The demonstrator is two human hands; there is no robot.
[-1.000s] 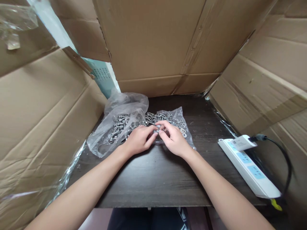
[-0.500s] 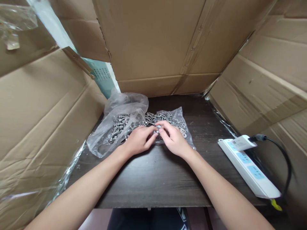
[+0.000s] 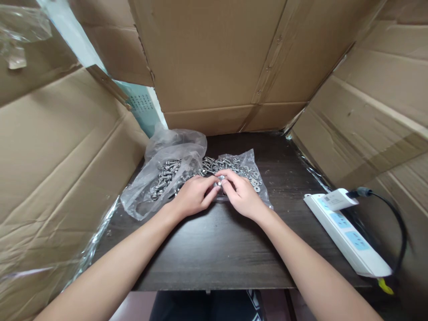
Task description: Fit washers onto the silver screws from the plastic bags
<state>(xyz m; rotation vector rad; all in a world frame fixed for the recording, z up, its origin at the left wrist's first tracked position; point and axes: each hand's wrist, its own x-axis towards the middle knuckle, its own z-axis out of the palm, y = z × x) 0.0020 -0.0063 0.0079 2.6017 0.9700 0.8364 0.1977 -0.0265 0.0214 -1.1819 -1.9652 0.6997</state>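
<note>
My left hand (image 3: 197,195) and my right hand (image 3: 242,192) meet above the front edge of a clear plastic bag. Thumb and fingers of both are pinched around one small shiny metal fastener (image 3: 219,183). Fingers cover much of it, so I cannot tell whether it is a bolt, a nut or the two together. Just behind the hands lie many loose bolts (image 3: 209,164). Flat washers (image 3: 257,189) are scattered on the flattened plastic bag (image 3: 265,198) beside my right hand. More bolts (image 3: 164,182) sit inside a crumpled plastic bag (image 3: 133,205) to the left of my left hand.
The dark wooden table (image 3: 214,249) is walled by cardboard (image 3: 217,58) at the back and both sides. A white power strip (image 3: 347,236) with a black cable (image 3: 401,223) lies at the right. Clear tape runs along the table's side edges.
The fingers of my right hand have shifted very slightly around the small fastener. My left hand, the bags and the loose hardware look the same.
</note>
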